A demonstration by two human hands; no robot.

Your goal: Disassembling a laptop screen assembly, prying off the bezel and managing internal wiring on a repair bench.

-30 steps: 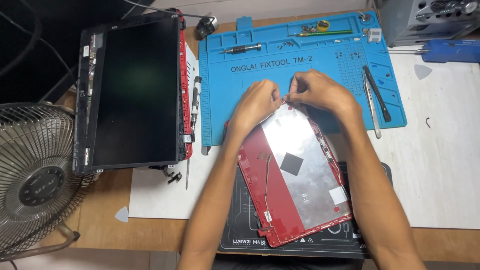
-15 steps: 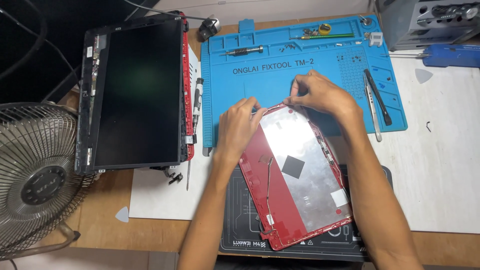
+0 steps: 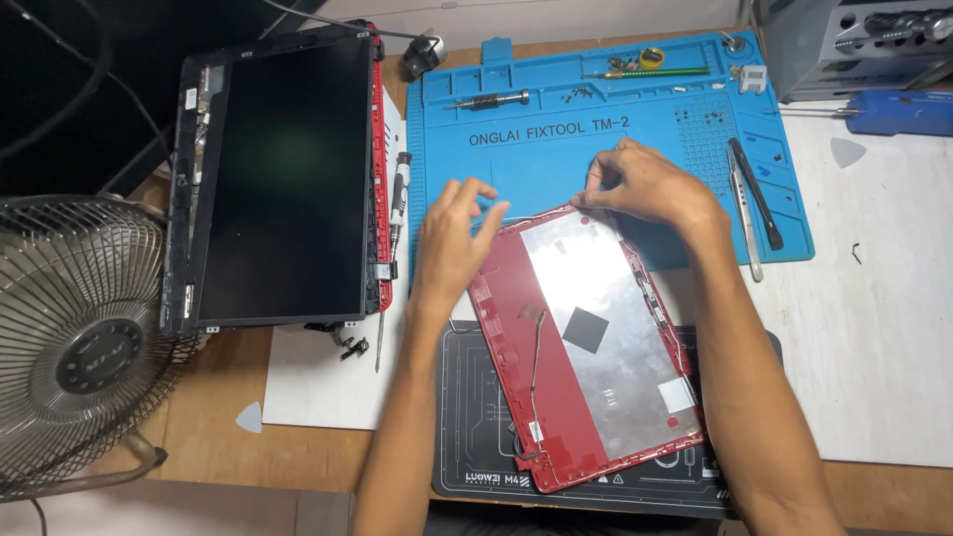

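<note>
Across the wooden bench, a blue silicone repair mat (image 3: 556, 169) serves as landmark. Left of it lies a black laptop screen panel in its red-edged frame (image 3: 283, 179), set flat and clear of the working space; farther left stands a grey wire-guard fan (image 3: 74, 337). Overlapping the mat's near edge rests a red laptop lid shell lined with silver foil (image 3: 596, 337), inner side up so its thin cable is reachable. The right hand (image 3: 645, 189) pinches at the shell's top corner on the mat, fingers closed there, seemingly steadying it. The left hand (image 3: 457, 243) hovers at the shell's left corner, fingers spread and holding nothing. Black tweezers (image 3: 756, 194) lie on the mat's right side.
</note>
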